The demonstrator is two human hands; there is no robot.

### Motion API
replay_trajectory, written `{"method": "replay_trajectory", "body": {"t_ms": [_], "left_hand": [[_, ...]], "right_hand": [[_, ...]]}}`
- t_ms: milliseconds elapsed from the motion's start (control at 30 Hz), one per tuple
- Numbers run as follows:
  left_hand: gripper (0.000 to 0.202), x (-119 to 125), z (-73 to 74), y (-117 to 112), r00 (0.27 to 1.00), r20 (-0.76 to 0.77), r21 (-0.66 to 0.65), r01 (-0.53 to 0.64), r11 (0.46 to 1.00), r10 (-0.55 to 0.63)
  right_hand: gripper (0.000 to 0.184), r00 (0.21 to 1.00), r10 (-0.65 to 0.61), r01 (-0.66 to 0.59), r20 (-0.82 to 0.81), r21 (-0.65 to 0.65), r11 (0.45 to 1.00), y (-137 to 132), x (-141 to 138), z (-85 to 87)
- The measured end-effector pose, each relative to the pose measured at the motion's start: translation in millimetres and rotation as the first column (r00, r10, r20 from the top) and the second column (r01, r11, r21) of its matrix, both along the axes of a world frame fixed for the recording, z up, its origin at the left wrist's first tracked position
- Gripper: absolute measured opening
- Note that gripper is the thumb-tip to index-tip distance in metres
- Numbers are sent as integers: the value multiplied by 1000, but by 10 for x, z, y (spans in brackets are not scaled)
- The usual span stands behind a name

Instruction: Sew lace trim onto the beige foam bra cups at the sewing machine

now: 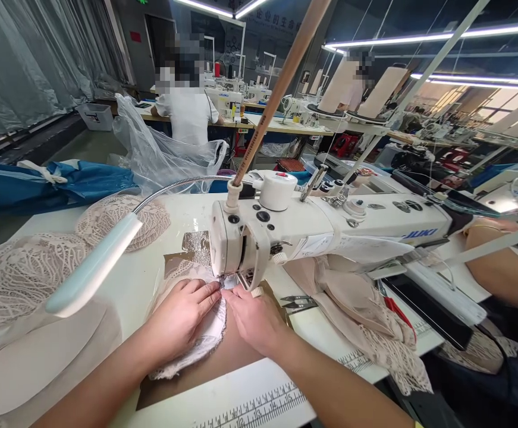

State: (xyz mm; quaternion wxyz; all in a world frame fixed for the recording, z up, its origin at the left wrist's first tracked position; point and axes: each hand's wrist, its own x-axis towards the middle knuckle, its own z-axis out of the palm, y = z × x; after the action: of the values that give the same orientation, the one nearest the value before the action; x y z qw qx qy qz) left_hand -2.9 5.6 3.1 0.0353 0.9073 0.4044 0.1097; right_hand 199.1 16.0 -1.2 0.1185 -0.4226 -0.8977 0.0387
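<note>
Pressing down on the pale cloth piece now, I've got both hands right up at the needle end of the sewing machine, and that spot is the centre of my clock. The cloth sits between six and seven, lace on its far side, ragged edge towards me, lying over a brown sheet on the white counter. Left hand at eight: its grip lies spread over the top of the cloth, fingertips close to the needle end, and I can't tell whether it pinches anything. Right hand at four: fingertips at the cloth's edge, nearly meeting the left's; whether that grip is closed on the cloth, I can't tell either, the fingers hide it.

Round the dial we go! Snips between three and four, just beside the right hand. A lace heap at three, and beyond it a black phone. Over at nine, the bendy lamp hangs above more lace pieces; a smooth oval pad lies at eight. Up at eleven, a clear plastic bag, and past it a person in a white top.
</note>
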Motion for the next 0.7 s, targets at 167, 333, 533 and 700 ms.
{"method": "replay_trajectory", "body": {"t_ms": [167,333,533,700], "left_hand": [[43,0,4,26,1000,11,21,21,1000,-21],[39,-11,-26,72,998,52,43,40,998,-42],[36,-43,-43,112,992,96,56,71,996,-77],[32,-51,6,141,992,121,61,39,997,-46]], "right_hand": [[31,1000,-7,7,4,-5,1000,2,-13,4],[33,999,2,-3,-33,-24,1000,-8,2,17],[35,999,22,-24,-43,-54,998,10,31,19],[39,998,31,-34,-50,-58,998,37,46,-3]]}}
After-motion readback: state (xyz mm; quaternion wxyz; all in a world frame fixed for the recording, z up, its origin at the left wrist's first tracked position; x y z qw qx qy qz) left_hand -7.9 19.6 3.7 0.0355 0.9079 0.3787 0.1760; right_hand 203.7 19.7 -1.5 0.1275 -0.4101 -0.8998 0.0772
